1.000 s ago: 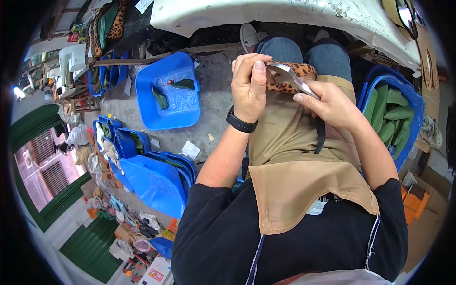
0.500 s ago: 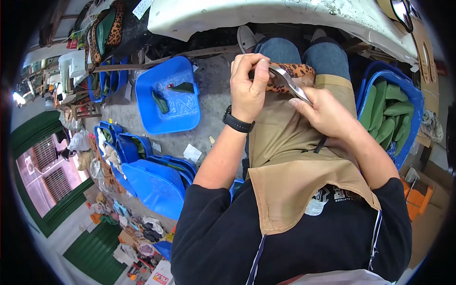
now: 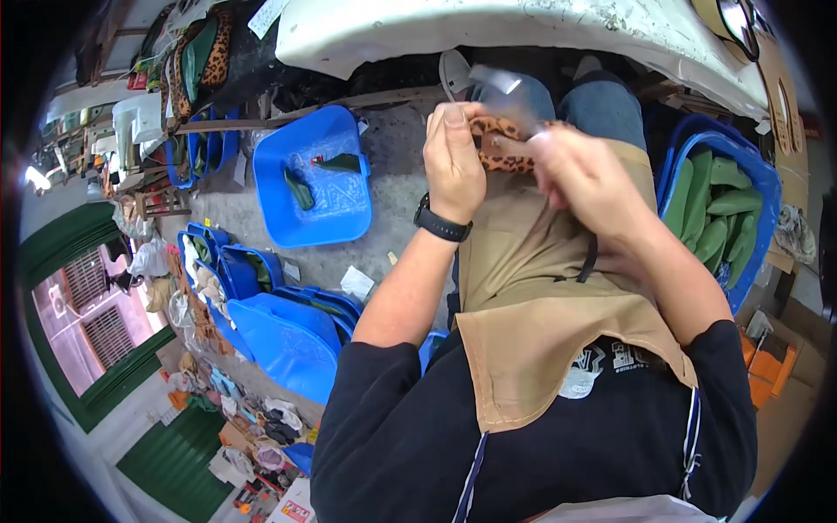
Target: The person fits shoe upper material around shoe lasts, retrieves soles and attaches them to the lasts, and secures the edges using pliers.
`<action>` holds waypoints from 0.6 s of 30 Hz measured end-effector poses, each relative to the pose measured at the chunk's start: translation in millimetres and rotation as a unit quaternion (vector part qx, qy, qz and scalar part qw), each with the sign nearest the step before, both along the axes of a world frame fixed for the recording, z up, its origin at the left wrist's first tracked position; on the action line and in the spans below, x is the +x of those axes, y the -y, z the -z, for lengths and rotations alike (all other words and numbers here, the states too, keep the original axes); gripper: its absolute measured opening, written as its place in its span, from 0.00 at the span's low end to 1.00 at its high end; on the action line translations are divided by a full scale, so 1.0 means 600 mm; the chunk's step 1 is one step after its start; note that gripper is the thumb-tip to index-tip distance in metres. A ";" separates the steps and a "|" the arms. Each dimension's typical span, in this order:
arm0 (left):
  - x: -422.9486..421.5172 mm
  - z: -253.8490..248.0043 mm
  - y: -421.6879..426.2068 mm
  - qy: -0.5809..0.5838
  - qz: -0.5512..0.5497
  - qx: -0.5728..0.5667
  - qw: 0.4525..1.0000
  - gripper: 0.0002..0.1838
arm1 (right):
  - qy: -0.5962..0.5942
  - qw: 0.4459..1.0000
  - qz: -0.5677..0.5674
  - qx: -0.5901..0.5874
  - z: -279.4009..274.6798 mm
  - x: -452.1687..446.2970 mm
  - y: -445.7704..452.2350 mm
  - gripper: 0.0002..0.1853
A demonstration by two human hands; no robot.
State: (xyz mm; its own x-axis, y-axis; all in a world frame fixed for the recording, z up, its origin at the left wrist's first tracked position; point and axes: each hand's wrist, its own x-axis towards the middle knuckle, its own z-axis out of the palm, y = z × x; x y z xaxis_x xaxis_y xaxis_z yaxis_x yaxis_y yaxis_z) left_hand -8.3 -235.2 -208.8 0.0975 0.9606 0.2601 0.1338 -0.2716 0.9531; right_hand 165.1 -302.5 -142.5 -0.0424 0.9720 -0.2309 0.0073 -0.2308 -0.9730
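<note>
Above my lap, my left hand (image 3: pixel 455 157) is closed around one end of a leopard-print shoe upper (image 3: pixel 508 164), its thumb raised along the near side. My right hand (image 3: pixel 586 179) is wrapped round the handle of a metal tool, seemingly lasting pincers (image 3: pixel 503 83). Their bright head is smeared by motion and sits past the upper, over my left knee. Part of the upper is hidden behind my hands and the tool.
A blue bin (image 3: pixel 309 222) on the floor at left holds two dark green shoe lasts. At right, another blue bin (image 3: pixel 757 253) is full of green lasts (image 3: pixel 734 199). A white-covered worktop (image 3: pixel 523 39) runs along the far side. More blue bins (image 3: pixel 283 340) stand lower left.
The metal tool has swung from against the upper to a raised place beyond it. My right hand has turned and moved slightly; my left hand keeps its hold on the upper.
</note>
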 end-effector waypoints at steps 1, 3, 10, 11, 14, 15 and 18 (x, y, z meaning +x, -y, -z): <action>-0.005 0.001 0.009 -0.002 -0.006 0.003 1.000 0.24 | -0.019 1.000 0.020 0.008 -0.002 -0.002 0.006 0.19; -0.003 0.002 -0.002 -0.001 -0.013 0.005 1.000 0.24 | 0.009 1.000 -0.012 -0.014 0.000 0.002 -0.010 0.19; -0.010 0.001 0.014 -0.030 -0.023 -0.017 0.999 0.27 | 0.045 0.997 -0.003 0.063 0.060 -0.013 0.025 0.20; -0.003 0.000 0.003 -0.027 -0.021 -0.009 0.999 0.27 | 0.042 0.990 0.033 0.130 0.065 -0.008 0.020 0.21; -0.008 -0.006 0.010 -0.024 -0.015 -0.037 0.999 0.28 | 0.040 0.999 -0.007 0.014 0.013 0.014 0.012 0.20; -0.009 -0.006 -0.005 -0.021 -0.012 -0.039 0.999 0.28 | 0.041 0.998 -0.027 -0.032 -0.003 0.025 -0.008 0.20; -0.021 -0.003 0.009 -0.031 -0.018 -0.062 0.997 0.28 | 0.047 0.992 -0.052 -0.108 0.015 0.015 0.004 0.20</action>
